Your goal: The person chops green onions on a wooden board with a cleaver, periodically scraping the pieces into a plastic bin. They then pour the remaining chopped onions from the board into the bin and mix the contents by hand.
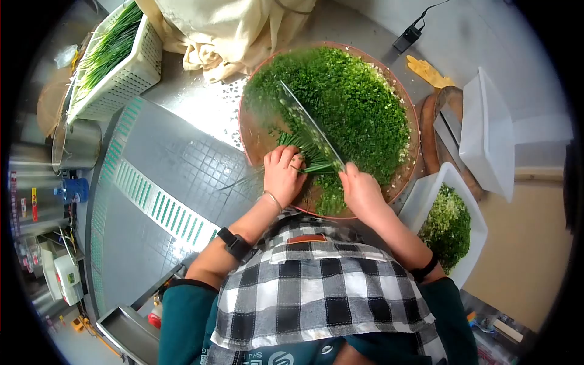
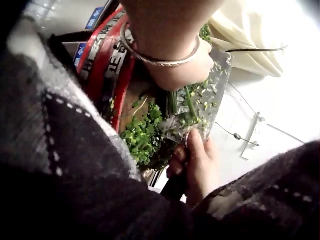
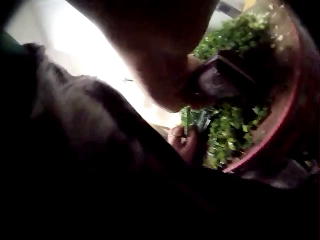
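Left grip [image 1: 284, 172] curled on the green onions [image 1: 316, 163], which lie beneath its fingers and extend rightward toward the right grip [image 1: 363, 191], itself clamped on the knife [image 1: 311, 126]. Stalks judged light, pliant, slippery, easily bruised; best held near the blade, fingertips tucked.

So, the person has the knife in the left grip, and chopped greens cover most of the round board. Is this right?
Not quite: the head view shows the knife in the right grip, while the left grip holds the green stalks. Chopped greens do cover most of the round board.
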The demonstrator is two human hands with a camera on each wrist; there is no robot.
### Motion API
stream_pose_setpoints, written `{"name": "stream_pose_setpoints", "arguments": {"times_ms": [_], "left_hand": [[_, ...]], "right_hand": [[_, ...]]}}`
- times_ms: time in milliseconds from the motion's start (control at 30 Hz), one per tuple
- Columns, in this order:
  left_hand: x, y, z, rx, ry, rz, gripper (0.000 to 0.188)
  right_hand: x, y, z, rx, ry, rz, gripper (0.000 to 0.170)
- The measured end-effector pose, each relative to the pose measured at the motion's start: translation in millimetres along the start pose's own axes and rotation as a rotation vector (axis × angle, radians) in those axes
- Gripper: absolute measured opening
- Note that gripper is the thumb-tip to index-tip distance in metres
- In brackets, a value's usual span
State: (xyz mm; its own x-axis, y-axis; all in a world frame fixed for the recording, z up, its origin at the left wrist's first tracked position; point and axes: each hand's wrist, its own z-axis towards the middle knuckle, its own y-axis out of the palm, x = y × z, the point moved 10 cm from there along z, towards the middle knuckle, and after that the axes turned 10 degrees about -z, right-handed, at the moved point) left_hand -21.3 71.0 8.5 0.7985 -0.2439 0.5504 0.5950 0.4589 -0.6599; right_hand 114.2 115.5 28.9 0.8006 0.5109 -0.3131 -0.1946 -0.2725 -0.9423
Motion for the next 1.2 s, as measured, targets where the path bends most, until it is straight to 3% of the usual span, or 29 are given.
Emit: {"name": "stream_pose_setpoints", "arguments": {"times_ms": [67,267,400,600,667,700,800,867,933,1000,1067,1200], "left_hand": [[0,0,-1,0.004,0.01,0.023,0.038],[1,2,0,0.02,0.015,0.009,0.037],[1,5,-3,0.012,0.013,0.029,0.037],[8,-13,4,-0.127,-0.024,-0.167,0.041],[7,-18,3,-0.134,-0.003,-0.249,0.041],[5,-19,1,-0.105,0.034,-0.283,0.039],[-9,-14,-6,0.004,0.051,-0.326,0.032],[-14,-16,-5,0.083,0.029,-0.339,0.029],[-6,-18,-2,0.124,0.066,-0.171,0.022],[-4,-14,-1,0.112,0.062,-0.139,0.021],[-3,-12,-2,0.097,0.059,-0.107,0.021],[-2,-10,-5,0.082,0.067,-0.067,0.022]], "right_hand": [[-1,1,13,-0.065,0.002,0.022,0.019],[-9,-55,-21,0.056,-0.042,0.038,0.016],[-5,5,-3,-0.013,0.003,0.005,0.017],[8,5,10,-0.019,0.018,0.038,0.021],[4,-7,7,-0.009,-0.029,0.263,0.04],[5,-6,7,-0.054,-0.037,0.264,0.058],[-13,-38,-4,-0.061,-0.016,0.257,0.058],[-23,-55,-14,0.02,-0.083,0.288,0.06],[-43,-84,-29,0.276,-0.304,0.187,0.061],[-37,-59,-27,0.266,-0.285,0.205,0.065],[-15,6,-9,-0.029,-0.058,0.102,0.066],[-19,-6,6,-0.022,-0.045,0.12,0.064]]}}
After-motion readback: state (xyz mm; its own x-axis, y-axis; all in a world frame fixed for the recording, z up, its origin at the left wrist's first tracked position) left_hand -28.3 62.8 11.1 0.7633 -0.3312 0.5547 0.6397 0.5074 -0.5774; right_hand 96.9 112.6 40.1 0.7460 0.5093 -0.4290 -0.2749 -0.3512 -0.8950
